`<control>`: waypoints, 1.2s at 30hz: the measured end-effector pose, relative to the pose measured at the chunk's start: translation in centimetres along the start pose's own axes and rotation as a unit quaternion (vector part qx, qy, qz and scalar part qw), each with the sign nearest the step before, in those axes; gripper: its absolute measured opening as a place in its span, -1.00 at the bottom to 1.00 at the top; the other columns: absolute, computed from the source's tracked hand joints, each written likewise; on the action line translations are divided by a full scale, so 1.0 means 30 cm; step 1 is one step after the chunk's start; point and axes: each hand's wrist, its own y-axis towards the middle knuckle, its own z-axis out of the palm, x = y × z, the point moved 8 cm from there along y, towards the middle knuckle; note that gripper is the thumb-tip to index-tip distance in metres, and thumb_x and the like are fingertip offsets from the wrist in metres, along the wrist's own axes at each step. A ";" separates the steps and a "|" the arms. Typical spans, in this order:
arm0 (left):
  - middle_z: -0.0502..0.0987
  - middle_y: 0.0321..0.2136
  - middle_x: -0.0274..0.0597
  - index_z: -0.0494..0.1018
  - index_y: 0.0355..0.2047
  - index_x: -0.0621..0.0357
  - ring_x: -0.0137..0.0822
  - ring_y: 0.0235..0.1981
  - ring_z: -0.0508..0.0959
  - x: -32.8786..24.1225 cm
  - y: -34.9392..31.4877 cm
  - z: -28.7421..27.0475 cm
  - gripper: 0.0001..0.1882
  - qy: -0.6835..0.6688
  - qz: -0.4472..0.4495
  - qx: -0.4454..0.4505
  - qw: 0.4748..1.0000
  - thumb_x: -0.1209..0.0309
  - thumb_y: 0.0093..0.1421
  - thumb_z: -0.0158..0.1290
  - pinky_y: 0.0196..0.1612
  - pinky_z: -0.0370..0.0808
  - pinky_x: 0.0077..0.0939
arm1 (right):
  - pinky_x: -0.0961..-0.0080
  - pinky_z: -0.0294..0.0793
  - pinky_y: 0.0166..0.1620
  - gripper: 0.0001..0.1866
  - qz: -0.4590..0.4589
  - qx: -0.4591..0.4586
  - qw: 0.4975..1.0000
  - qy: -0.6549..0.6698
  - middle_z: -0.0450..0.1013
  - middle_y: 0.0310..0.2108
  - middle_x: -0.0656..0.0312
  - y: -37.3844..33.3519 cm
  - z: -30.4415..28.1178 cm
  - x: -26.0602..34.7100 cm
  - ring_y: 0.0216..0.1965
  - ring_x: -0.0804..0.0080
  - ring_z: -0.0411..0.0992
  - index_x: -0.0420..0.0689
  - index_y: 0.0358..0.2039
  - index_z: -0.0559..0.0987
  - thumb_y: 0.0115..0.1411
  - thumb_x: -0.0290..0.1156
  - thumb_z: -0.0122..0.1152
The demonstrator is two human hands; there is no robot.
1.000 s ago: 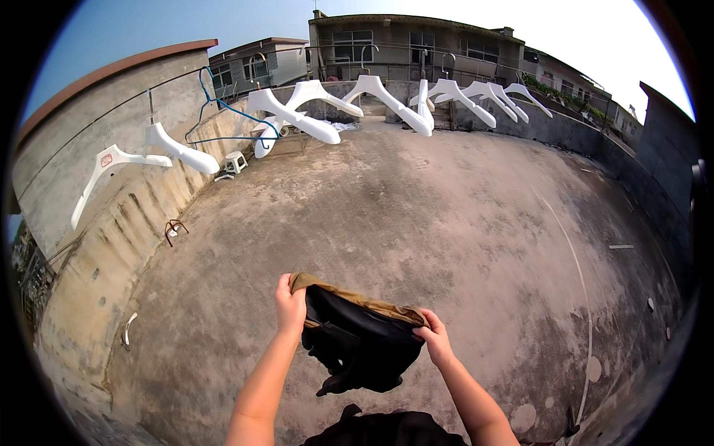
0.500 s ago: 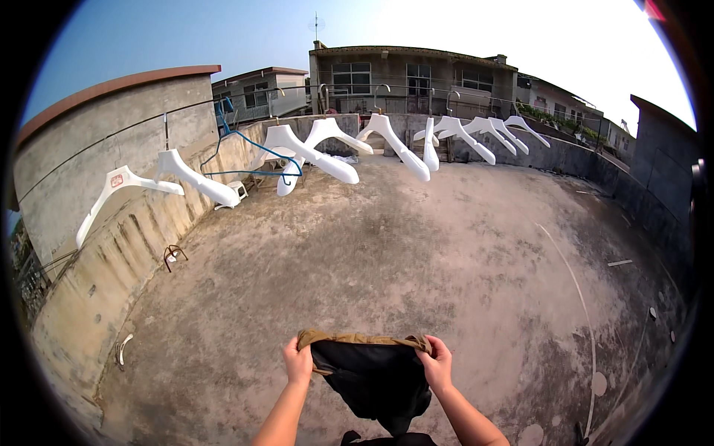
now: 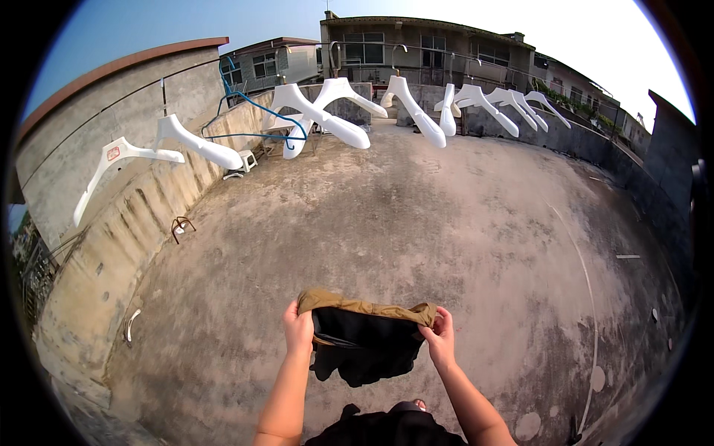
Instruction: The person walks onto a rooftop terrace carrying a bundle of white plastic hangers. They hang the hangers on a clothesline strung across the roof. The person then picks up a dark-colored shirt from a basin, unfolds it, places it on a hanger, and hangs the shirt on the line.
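Held out in front of me is a black garment with a tan, gathered band along its upper edge. My left hand is closed on one end of that band, and my right hand pinches the other end. The band stretches between the two hands while the black cloth droops below it. What kind of garment it is cannot be made out. Beyond it hang several white hangers in a row, with a blue hanger among them; neither hand touches these.
The hangers hang from a wire crossing the rooftop. A stained concrete wall runs along the left. A white stool and a rusty metal piece stand beside it. Concrete floor spreads below, and buildings stand behind.
Both hands have risen slightly with the garment, and its hanging cloth is bunched shorter. The hangers appear higher in the view, which has tilted downward.
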 end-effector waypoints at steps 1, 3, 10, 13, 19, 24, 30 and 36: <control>0.49 -0.43 -0.28 0.44 -0.35 0.30 -0.50 -0.38 0.40 0.014 0.007 0.005 -0.84 0.007 0.007 -0.007 1.000 0.44 0.15 -0.05 -0.26 0.34 -0.61 | 0.62 0.35 -0.21 -0.50 0.023 0.023 0.999 -0.022 0.40 -0.32 0.27 0.017 -0.005 -0.041 -0.27 0.55 0.36 -0.15 -0.04 0.21 0.02 -0.58 0.16; 0.49 -0.43 -0.28 0.44 -0.34 0.30 -0.50 -0.38 0.41 0.009 0.007 0.017 -0.84 0.016 0.010 -0.029 0.999 0.44 0.15 -0.05 -0.25 0.34 -0.61 | 0.56 0.39 -0.19 -0.46 0.104 0.135 0.982 -0.077 0.39 -0.26 0.21 0.067 0.011 -0.140 -0.24 0.49 0.38 -0.17 0.01 0.22 0.03 -0.43 0.22; 0.49 -0.44 -0.26 0.42 -0.33 0.34 -0.44 -0.39 0.43 0.005 0.024 0.150 -0.83 0.070 0.019 -0.102 0.992 0.46 0.16 -0.08 -0.23 0.36 -0.56 | 0.46 0.39 -0.11 -0.35 0.007 0.175 0.983 -0.062 0.27 -0.02 0.13 0.502 -0.026 0.156 -0.07 0.40 0.32 -0.16 0.12 0.16 0.08 -0.28 0.20; 0.49 -0.35 -0.21 0.42 -0.27 0.34 -0.39 -0.34 0.45 0.026 0.019 0.130 -0.79 0.075 0.011 -0.159 0.984 0.43 0.21 -0.10 -0.25 0.39 -0.50 | 0.49 0.39 -0.12 -0.37 -0.016 0.202 0.978 0.053 0.25 0.01 0.13 0.721 0.081 0.401 -0.06 0.42 0.30 -0.14 0.14 0.14 0.13 -0.21 0.12; 0.49 -0.40 -0.19 0.41 -0.29 0.34 -0.35 -0.38 0.47 -0.039 -0.054 0.069 -0.77 0.032 0.087 -0.283 0.955 0.38 0.19 -0.08 -0.31 0.40 -0.48 | 0.41 0.42 -0.18 -0.41 0.017 0.209 0.975 0.067 0.25 0.00 0.18 1.089 0.334 0.703 -0.14 0.44 0.33 -0.14 0.13 0.14 0.17 -0.13 0.01; 0.49 -0.42 -0.19 0.42 -0.34 0.34 -0.35 -0.40 0.47 -0.036 -0.097 0.064 -0.78 0.022 0.091 -0.324 0.942 0.39 0.18 -0.07 -0.34 0.40 -0.48 | 0.47 0.45 -0.32 -0.41 0.067 0.347 0.919 0.176 0.30 -0.06 0.16 1.181 0.520 0.760 -0.29 0.43 0.38 -0.13 0.15 0.10 0.16 -0.24 0.03; 0.49 -0.49 -0.18 0.42 -0.42 0.37 -0.38 -0.49 0.45 -0.039 -0.160 0.071 -0.82 0.015 0.070 -0.340 0.938 0.46 0.18 -0.09 -0.40 0.40 -0.52 | 0.54 0.35 -0.53 -0.66 0.157 0.340 0.881 0.290 0.31 -0.34 0.17 1.308 0.593 0.868 -0.50 0.48 0.26 -0.26 -0.13 0.21 0.26 -0.23 -0.16; 0.50 -0.51 -0.21 0.43 -0.47 0.35 -0.41 -0.49 0.46 0.009 -0.109 0.156 -0.84 0.008 0.062 -0.262 0.963 0.48 0.14 -0.05 -0.40 0.39 -0.56 | 0.43 0.43 -0.46 -0.63 0.276 0.275 0.893 0.225 0.34 -0.33 0.13 1.339 0.545 0.561 -0.45 0.38 0.35 -0.31 -0.09 0.20 0.20 -0.29 -0.25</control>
